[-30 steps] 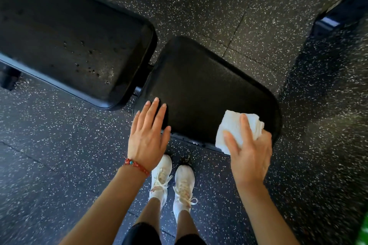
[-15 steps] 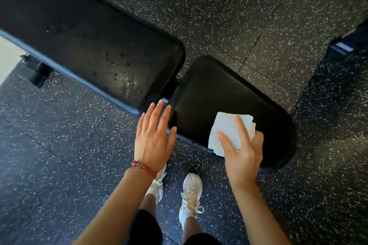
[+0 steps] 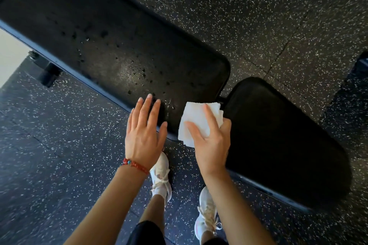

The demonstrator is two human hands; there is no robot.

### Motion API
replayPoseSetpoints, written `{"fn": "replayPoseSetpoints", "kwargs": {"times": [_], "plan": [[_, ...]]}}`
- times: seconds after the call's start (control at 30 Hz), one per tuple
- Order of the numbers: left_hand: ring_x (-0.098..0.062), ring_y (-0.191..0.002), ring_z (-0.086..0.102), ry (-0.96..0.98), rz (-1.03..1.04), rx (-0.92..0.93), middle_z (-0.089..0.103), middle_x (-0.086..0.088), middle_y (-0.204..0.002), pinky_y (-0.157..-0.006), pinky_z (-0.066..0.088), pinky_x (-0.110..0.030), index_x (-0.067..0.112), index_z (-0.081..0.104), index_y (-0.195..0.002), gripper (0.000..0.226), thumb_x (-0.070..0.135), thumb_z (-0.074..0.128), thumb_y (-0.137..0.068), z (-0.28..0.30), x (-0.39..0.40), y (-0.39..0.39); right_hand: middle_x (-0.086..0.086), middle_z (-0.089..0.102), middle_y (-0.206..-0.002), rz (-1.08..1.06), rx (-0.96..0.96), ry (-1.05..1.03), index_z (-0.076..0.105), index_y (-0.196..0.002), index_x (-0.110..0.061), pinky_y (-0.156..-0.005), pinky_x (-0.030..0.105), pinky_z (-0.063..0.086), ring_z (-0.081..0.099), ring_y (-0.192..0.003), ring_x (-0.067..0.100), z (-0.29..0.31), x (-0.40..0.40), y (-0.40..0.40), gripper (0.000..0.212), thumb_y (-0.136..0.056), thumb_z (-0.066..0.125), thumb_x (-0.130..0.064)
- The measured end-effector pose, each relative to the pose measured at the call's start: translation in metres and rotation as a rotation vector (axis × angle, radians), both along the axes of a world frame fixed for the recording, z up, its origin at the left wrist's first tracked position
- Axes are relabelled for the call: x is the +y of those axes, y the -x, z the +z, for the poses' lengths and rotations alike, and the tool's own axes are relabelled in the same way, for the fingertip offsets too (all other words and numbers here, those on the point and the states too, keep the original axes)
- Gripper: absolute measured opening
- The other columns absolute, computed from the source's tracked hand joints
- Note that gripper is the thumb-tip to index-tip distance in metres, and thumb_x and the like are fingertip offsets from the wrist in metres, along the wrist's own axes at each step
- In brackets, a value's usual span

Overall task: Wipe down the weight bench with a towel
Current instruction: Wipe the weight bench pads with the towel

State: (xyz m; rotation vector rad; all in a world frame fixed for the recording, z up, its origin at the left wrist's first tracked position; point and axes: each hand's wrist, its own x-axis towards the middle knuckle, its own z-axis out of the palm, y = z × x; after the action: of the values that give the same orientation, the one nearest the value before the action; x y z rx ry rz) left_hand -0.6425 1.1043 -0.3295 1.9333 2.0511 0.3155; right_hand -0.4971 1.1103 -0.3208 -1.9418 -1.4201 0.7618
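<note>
The black weight bench has a long back pad (image 3: 111, 42) running from upper left to centre, speckled with droplets, and a shorter seat pad (image 3: 278, 137) at lower right. A folded white towel (image 3: 196, 119) lies at the near right corner of the back pad, beside the gap between the pads. My right hand (image 3: 211, 141) presses on the towel with its fingers spread over it. My left hand (image 3: 144, 133) hovers flat and open over the near edge of the back pad, just left of the towel, with a red bead bracelet on its wrist.
Speckled black rubber floor (image 3: 258, 16) surrounds the bench. A bench foot (image 3: 48, 74) sticks out at the left under the back pad. My white shoes (image 3: 161, 177) stand just in front of the bench. A pale wall or floor strip (image 3: 10, 55) shows at far left.
My right hand has slid the towel left, from the seat pad's near edge across the gap onto the back pad's corner. My left hand moved left too, and the view shifted left.
</note>
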Motion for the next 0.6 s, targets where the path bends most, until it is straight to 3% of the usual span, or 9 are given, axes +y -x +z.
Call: {"fn": "replayPoseSetpoints", "kwargs": {"times": [0.1,0.2,0.3,0.43,0.6], "plan": [[-0.037,-0.134,0.030,-0.010,-0.029,0.024,0.038,-0.019,-0.144,-0.108,0.026,-0.050,0.003,0.044,-0.133,0.051,0.030,0.037,-0.091,-0.009,0.015,0.018,0.018,0.050,-0.101,-0.029,-0.037,0.011,0.060,-0.121,-0.017,-0.071,0.014,0.035,0.059,-0.086,0.032,-0.011,0.012,0.019,0.055,-0.071,0.078,-0.030],[-0.037,-0.135,0.028,-0.010,-0.024,0.070,0.036,-0.019,-0.145,-0.110,0.020,-0.049,0.004,0.044,-0.134,0.051,0.030,0.038,-0.090,-0.018,0.028,0.034,0.018,0.049,-0.107,-0.033,-0.155,-0.004,0.057,-0.124,-0.022,-0.067,0.028,0.043,0.058,-0.087,0.035,-0.017,0.029,0.027,0.056,-0.073,0.074,-0.037],[-0.039,-0.135,0.028,0.003,-0.028,0.084,0.036,-0.019,-0.145,-0.110,0.018,-0.049,0.006,0.044,-0.134,0.052,0.032,0.038,-0.090,-0.022,0.035,0.044,0.017,0.045,-0.116,-0.077,-0.225,0.024,0.051,-0.129,-0.029,-0.067,0.029,0.036,0.055,-0.093,0.036,-0.021,0.077,0.026,0.057,-0.077,0.066,-0.047],[-0.039,-0.134,0.030,0.000,-0.057,0.090,0.037,-0.019,-0.144,-0.109,0.019,-0.049,0.007,0.044,-0.134,0.052,0.033,0.038,-0.090,-0.022,0.038,0.048,0.016,0.042,-0.118,-0.029,-0.338,0.005,0.046,-0.131,-0.032,-0.068,0.031,0.037,0.053,-0.097,0.034,-0.022,0.127,0.023,0.055,-0.081,0.060,-0.050],[-0.039,-0.133,0.032,0.024,-0.075,0.078,0.039,-0.019,-0.144,-0.108,0.022,-0.051,0.006,0.046,-0.133,0.052,0.033,0.038,-0.089,-0.017,0.038,0.048,0.023,0.047,-0.112,0.064,-0.312,0.045,0.054,-0.127,-0.024,-0.069,0.038,0.048,0.055,-0.091,0.039,-0.016,0.061,0.038,0.054,-0.078,0.070,-0.038]]}}
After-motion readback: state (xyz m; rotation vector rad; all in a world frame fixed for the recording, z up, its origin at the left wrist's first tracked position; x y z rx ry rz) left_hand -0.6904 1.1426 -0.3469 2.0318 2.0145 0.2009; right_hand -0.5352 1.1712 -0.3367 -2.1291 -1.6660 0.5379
